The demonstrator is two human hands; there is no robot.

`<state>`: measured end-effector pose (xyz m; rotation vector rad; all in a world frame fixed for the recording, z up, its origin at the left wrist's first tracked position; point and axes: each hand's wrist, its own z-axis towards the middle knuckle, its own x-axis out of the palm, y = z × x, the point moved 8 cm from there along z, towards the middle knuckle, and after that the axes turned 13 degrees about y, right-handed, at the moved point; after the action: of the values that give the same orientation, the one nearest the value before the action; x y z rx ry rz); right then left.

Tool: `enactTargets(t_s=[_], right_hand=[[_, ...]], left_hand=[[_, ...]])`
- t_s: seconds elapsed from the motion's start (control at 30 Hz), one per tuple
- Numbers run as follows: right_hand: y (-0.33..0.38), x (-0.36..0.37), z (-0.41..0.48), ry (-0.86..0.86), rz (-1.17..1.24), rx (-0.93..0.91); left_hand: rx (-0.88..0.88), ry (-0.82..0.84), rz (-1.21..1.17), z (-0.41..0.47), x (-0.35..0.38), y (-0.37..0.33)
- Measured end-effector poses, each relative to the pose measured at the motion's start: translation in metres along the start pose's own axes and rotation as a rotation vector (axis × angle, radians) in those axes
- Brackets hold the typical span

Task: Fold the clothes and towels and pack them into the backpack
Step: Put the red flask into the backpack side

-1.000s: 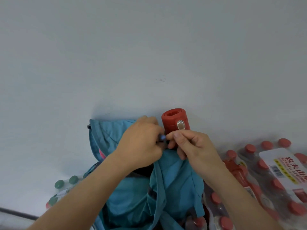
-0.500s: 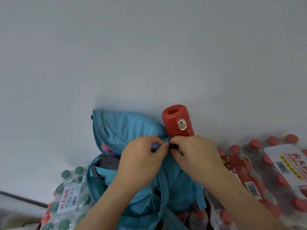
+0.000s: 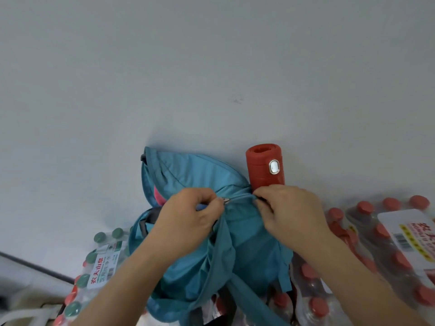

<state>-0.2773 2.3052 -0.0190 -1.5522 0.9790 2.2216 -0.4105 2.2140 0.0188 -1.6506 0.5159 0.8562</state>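
The teal backpack is propped against the white wall and set upon packs of bottled water. Its zipper pull is pinched by the left hand. The fabric at the zip's right end is gripped by the right hand, just below a red bottle. Pink cloth is seen at the open left edge. Above the top edge, plain wall is seen.

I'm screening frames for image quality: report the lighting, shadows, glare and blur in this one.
Head view: soft, even light on the pale surface; head view: a faint shadow rims the backpack and red flask; head view: the flask's metal button glares white; head view: the green-capped bottle pack is blurred, the left hand and right hand fairly sharp.
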Motion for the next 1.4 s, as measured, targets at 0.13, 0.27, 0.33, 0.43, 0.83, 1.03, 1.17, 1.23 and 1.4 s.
enactTargets(t_s=[0.13, 0.27, 0.33, 0.43, 0.83, 1.03, 1.17, 1.23, 1.4], right_hand=[[0.027, -0.008, -0.013, -0.116, 0.081, -0.162], [0.048, -0.016, -0.008, -0.205, 0.156, -0.312], [0.049, -0.016, -0.003, -0.21, 0.121, -0.295], [0.04, -0.022, -0.001, -0.204, 0.062, -0.219], [0.08, -0.051, 0.012, -0.145, 0.397, -0.35], [0.07, -0.068, 0.026, -0.168, 0.284, -0.326], [0.041, -0.083, 0.037, -0.15, 0.226, -0.175], [0.046, -0.089, 0.038, -0.126, 0.195, -0.162], [0.121, -0.09, 0.045, -0.052, 0.092, -0.296]], left_hand=[[0.078, 0.005, 0.028, 0.0, -0.004, -0.012], [0.178, -0.022, 0.173, -0.005, -0.005, -0.03], [0.196, -0.051, 0.234, -0.007, -0.004, -0.035], [0.184, -0.117, 0.271, -0.008, -0.007, -0.037], [0.267, -0.147, 0.288, -0.016, -0.051, -0.05], [0.236, -0.188, 0.247, -0.018, -0.073, -0.038], [0.137, -0.278, 0.119, -0.021, -0.106, -0.012], [0.152, -0.264, 0.147, -0.021, -0.108, -0.01], [0.29, -0.268, 0.209, -0.017, -0.113, -0.027]])
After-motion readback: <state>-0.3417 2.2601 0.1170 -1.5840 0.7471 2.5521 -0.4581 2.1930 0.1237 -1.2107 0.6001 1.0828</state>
